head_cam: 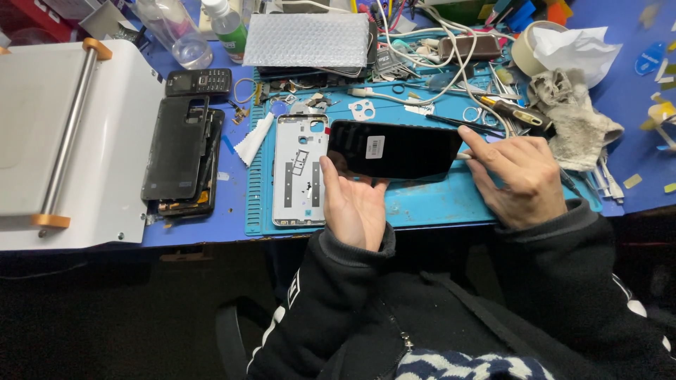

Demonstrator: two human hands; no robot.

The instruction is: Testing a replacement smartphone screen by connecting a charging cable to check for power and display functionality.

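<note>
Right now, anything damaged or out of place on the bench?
Yes. The stacked dark phones left of the blue mat are opened, insides exposed. Loose small parts litter the mat's top edge. The black screen panel in both hands looks intact.

A glossy black phone screen panel (394,149) with a small white sticker lies tilted above the blue mat.

Glossy black glass phone panel (394,149) at centre, held by the hands; beside it a matt silver metal phone frame (301,170) on a smooth teal rubber mat (429,200); rough grey cloth rag (574,119) at upper right; white machine (77,141) with polished metal roller at left
</note>
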